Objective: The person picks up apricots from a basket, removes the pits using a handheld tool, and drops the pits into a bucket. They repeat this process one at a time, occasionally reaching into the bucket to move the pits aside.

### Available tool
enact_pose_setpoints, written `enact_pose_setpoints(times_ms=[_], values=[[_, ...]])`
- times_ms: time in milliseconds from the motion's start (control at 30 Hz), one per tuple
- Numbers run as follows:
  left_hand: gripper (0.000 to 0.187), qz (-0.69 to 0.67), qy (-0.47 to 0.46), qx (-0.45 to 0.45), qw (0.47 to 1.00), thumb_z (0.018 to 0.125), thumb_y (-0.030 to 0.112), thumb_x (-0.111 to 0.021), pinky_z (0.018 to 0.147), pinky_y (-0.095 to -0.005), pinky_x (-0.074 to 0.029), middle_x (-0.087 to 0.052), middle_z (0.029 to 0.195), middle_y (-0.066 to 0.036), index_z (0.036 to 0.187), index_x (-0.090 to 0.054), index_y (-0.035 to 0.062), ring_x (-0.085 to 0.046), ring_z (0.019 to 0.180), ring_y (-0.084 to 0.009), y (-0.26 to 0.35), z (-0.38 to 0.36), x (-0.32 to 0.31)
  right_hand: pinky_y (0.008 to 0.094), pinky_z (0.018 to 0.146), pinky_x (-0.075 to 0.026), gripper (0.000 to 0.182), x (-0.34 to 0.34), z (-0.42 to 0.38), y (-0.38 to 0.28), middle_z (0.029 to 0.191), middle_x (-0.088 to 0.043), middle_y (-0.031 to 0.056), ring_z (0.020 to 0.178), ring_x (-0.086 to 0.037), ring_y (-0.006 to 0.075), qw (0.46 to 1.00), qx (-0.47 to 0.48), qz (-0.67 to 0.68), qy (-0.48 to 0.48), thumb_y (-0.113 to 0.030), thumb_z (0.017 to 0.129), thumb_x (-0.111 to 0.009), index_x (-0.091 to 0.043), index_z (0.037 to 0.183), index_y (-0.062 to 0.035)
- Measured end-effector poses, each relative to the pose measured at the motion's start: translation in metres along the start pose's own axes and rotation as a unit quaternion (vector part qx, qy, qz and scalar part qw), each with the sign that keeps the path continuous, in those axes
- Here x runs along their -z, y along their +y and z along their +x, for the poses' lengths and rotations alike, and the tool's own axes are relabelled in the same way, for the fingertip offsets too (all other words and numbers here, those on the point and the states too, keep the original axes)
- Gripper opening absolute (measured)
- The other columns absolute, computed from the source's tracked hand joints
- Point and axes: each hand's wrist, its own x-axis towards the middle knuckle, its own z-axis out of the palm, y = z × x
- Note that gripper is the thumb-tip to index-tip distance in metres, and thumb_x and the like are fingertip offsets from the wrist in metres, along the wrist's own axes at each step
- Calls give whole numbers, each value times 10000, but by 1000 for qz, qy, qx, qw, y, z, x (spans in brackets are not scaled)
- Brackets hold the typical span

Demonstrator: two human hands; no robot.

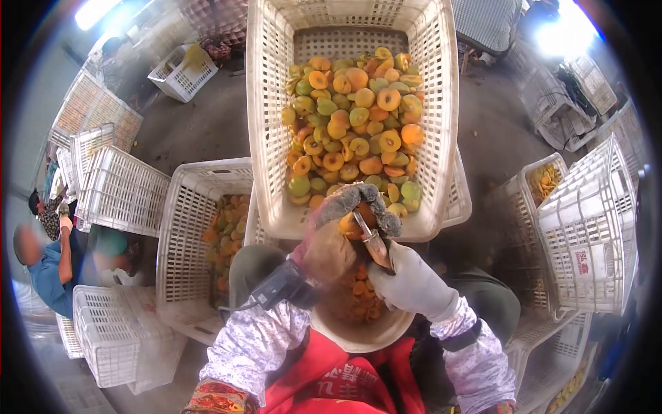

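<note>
Fruit point(348, 225), orange and single, is sitting in my left hand point(329, 231) above the bucket; its gloved fingers are curling around the far side, probably bracing the fruit against the pressure of the tool; my right hand point(414, 279), in a pale glove, is gripping a slim metal-ended tool point(373, 241), angling it toward the far left so that the tip is meeting the fruit; whether the tip is lying on the skin or going in, I am not managing to tell. White bucket point(362, 343) is standing below both hands, between the knees point(255, 265), apparently placed there to catch what is falling; orange pieces point(362, 297) are lying in it. Large crate point(265, 138) is resting just beyond the hands on the far side, holding many fruits, some showing cut faces; another crate point(460, 196) is supporting it from below, I am guessing to bring the pile within easy reach; a left-hand crate point(183, 241), also containing fruits, is standing close beside, perhaps for the same reason.
</note>
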Motion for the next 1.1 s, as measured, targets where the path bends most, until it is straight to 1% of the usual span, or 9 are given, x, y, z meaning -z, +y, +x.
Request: enact_pose_setpoints(times_ms=[133,300,400,433,500,600,667,833,1100], values=[[229,151,-4,-29,988,951,175,-529,834,-458,-534,-651,988,-137,1124,-573,31,-640,918,-317,4,-1,2,315,423,-410,189,18,4,-27,621,-559,54,461,-537,169,905,-278,275,-167,-192,880,-615,-563,906,-12],[347,661,-122,-304,675,932,300,-567,929,-431,-495,-639,1085,-139,1184,-561,61,-630,1007,-272,18,0,12,249,395,-393,243,26,4,-8,605,-531,-4,430,-481,95,832,-254,417,-266,-258,915,-601,-551,884,-22],[394,337,-71,-279,896,928,353,-558,985,-431,-456,-610,1170,-144,1216,-563,85,-617,1042,-271,16,-6,38,257,426,-437,217,14,-11,5,613,-561,13,486,-557,127,914,-210,199,-285,-242,911,-593,-551,934,-31],[467,51,14,-76,996,928,398,-552,1027,-485,-414,-572,1234,-159,1254,-542,65,-596,1085,-301,46,-15,31,292,442,-458,202,3,-24,33,637,-597,44,529,-601,164,978,-51,-57,-192,-227,893,-592,-554,948,-37],[391,158,61,-150,974,966,284,-521,905,-476,-515,-638,1094,-157,1167,-576,-47,-651,942,-298,85,-44,25,385,522,-504,266,-1,-33,31,679,-661,136,638,-681,285,894,49,-430,-120,-287,872,-591,-542,896,-27],[384,455,229,-50,859,868,194,-675,878,-406,-527,-645,1088,-148,1172,-597,-29,-648,968,-260,142,-80,37,387,513,-507,270,-8,-42,41,663,-660,98,620,-677,266,857,-39,-490,-155,-313,881,-580,-547,927,-49],[435,907,131,-151,371,833,202,-689,941,-406,-487,-605,1183,-171,1208,-595,3,-602,1074,-283,161,-84,66,389,481,-493,243,-6,-46,36,641,-649,83,581,-667,259,864,-3,-480,-153,-294,880,-567,-556,944,-60],[488,795,8,-94,599,823,238,-678,1030,-399,-419,-534,1301,-199,1260,-573,46,-552,1159,-340,100,25,6,386,445,-466,223,7,-40,12,611,-628,60,507,-634,237,857,29,-512,-61,-273,849,-597,-553,927,-68],[545,933,111,-68,335,756,274,-669,949,-470,-456,-489,1347,-205,1262,-539,117,-496,1220,-381,-5,171,71,339,412,-396,200,39,-32,11,615,-585,22,498,-621,200,872,-2,-488,23,-233,839,-593,-534,972,-96]])
